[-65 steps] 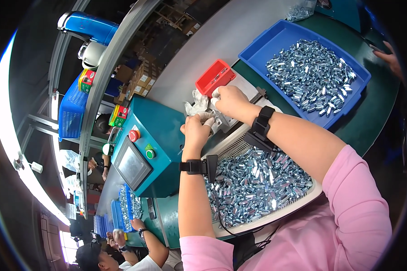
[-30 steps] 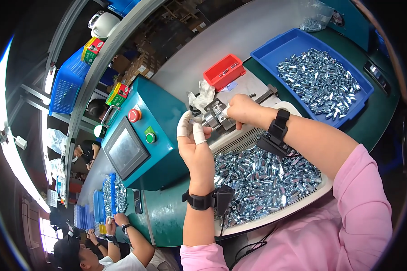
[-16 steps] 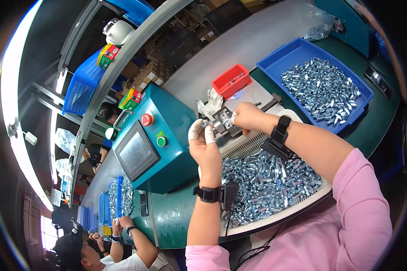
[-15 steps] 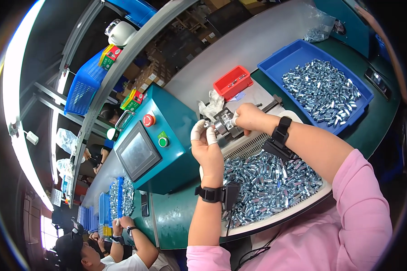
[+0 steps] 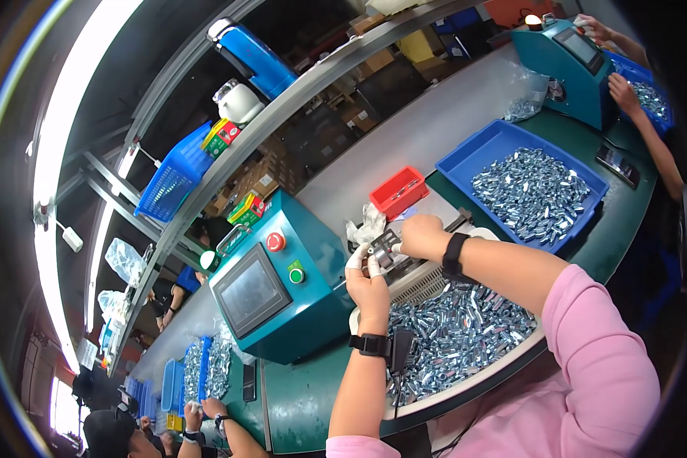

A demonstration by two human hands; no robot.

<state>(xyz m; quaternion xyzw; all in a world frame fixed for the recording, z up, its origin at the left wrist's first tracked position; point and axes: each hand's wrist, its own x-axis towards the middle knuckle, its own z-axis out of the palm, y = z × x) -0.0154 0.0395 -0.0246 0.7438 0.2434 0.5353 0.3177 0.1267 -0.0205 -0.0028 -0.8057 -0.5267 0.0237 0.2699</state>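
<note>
At a metal fixture (image 5: pixel 389 252), my left hand (image 5: pixel 369 290) pinches a small silvery metal part between thumb and forefinger, both covered in white finger cots. My right hand (image 5: pixel 422 235) is closed at the fixture's other side, its fingers curled downward; whatever they hold is hidden. Below both wrists, a cream basket (image 5: pixel 540 336) carries many small shiny metal sleeves (image 5: pixel 458 336). Beyond my right hand, a blue tray (image 5: pixel 458 162) holds more metal pieces (image 5: pixel 530 195) of the same look.
Left of the fixture stands a teal machine (image 5: pixel 313 252) with a screen and buttons. A red bin (image 5: pixel 398 191) and a crumpled white glove (image 5: pixel 368 225) lie behind the fixture. A phone (image 5: pixel 617 166) rests right of the tray. Co-workers' hands (image 5: pixel 624 95) are at the right and lower left.
The view has shifted upward, so the bench sits lower in the picture and a second teal machine with a co-worker's arms shows at right. Both my hands stay at the fixture.
</note>
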